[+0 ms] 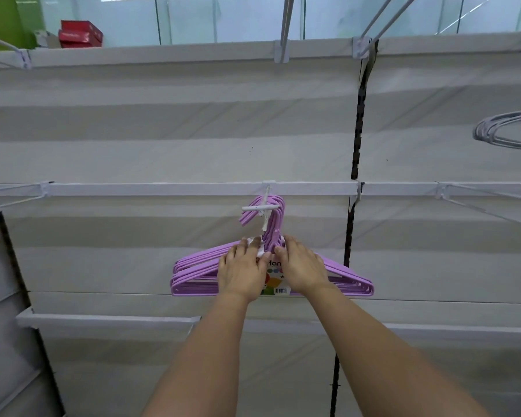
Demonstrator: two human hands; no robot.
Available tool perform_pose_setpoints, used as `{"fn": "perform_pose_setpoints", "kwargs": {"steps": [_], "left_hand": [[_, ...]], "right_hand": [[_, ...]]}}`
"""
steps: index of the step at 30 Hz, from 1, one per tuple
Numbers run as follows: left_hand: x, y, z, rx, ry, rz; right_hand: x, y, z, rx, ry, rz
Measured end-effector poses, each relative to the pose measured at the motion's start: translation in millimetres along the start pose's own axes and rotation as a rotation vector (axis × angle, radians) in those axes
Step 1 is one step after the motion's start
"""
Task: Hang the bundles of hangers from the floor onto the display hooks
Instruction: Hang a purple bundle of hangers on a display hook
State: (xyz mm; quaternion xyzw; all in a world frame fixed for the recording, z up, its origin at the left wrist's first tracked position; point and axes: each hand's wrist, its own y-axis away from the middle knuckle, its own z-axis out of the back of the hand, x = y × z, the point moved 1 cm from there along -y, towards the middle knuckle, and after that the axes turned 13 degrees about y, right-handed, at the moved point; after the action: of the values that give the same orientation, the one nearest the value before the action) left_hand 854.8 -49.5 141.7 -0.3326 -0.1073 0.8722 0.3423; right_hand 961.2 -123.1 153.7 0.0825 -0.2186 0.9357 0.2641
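purple plastic hangers (193,278), bound as one bundle with a paper label (275,281), hang by their curved tops over a white display hook (263,210) on the middle rail (163,189). the left hand (242,270) and right hand (301,267) lie on its shoulders, fingers curled over the top bars. this looks like the seating step; next, probably letting go once it hangs steady.

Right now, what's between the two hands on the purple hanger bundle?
Head view: between the left hand and right hand shows the paper label of the purple hanger bundle, and above it the hanger necks rising to the display hook.
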Motion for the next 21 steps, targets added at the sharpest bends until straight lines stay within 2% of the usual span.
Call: {"fn": "perform_pose_setpoints", "kwargs": {"steps": [7, 14, 21], "left_hand": [[-5.0, 5.6, -3.4, -0.035, 0.034, 0.046], [-14.0, 20.1, -13.1, -0.164, 0.058, 0.055], [-23.0, 58.3, -22.3, -0.240, 0.173, 0.044]], "right_hand": [[0.0, 11.6, -1.5, -0.041, 0.098, -0.074], [-20.1, 45.9, 0.2, 0.032, 0.238, -0.123], [-60.3, 95.7, 5.5, 0.036, 0.211, -0.205]]}}
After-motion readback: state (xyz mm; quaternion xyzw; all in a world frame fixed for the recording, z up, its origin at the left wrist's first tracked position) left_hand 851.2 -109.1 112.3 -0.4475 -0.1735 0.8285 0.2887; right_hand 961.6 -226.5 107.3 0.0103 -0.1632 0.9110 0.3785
